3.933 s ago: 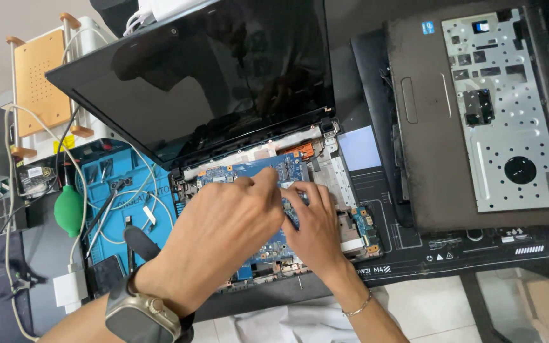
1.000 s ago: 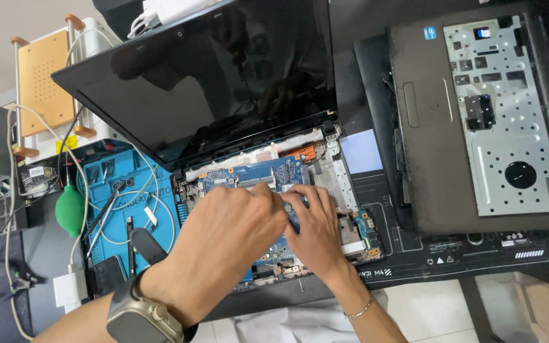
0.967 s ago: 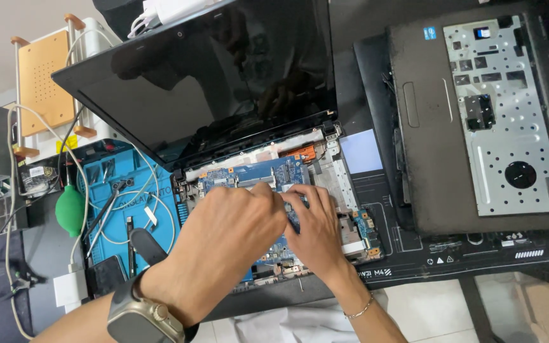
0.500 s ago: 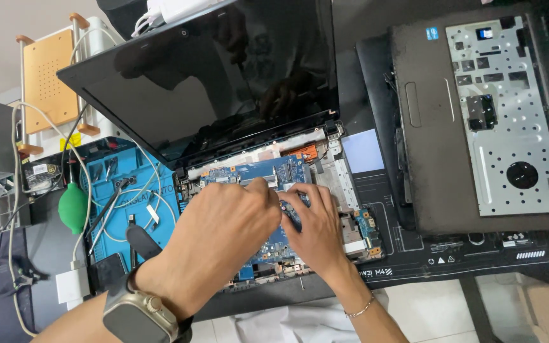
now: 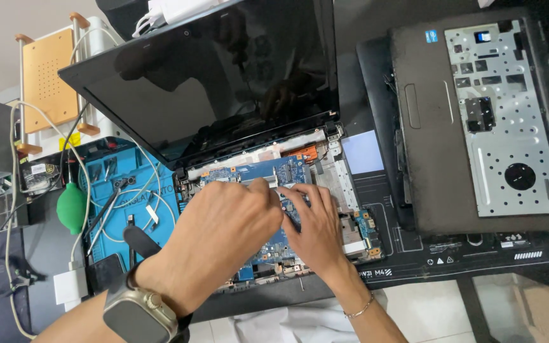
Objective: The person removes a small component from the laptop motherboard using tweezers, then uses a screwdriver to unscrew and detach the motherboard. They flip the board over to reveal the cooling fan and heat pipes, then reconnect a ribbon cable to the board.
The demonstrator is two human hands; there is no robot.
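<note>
An opened laptop lies in front of me with its blue motherboard [image 5: 287,171] bare in the base and its dark screen [image 5: 211,82] tilted up behind. My left hand [image 5: 220,235], with a watch on the wrist, rests curled over the middle of the board, fingertips pinched near its upper edge. My right hand [image 5: 316,222], a thin bracelet on its wrist, lies flat beside it with fingers pressing on the board. The two sets of fingertips meet at one spot; whatever small part lies under them is hidden.
The removed palmrest cover [image 5: 484,114] lies upside down at the right on a black work mat [image 5: 465,248]. A blue mat [image 5: 128,190] at the left holds tweezers, white cables and a green air blower [image 5: 71,206]. A white charger [image 5: 71,286] sits near the front left.
Both hands stay on the motherboard with only slight shifts of the fingers. The view has wobbled a little.
</note>
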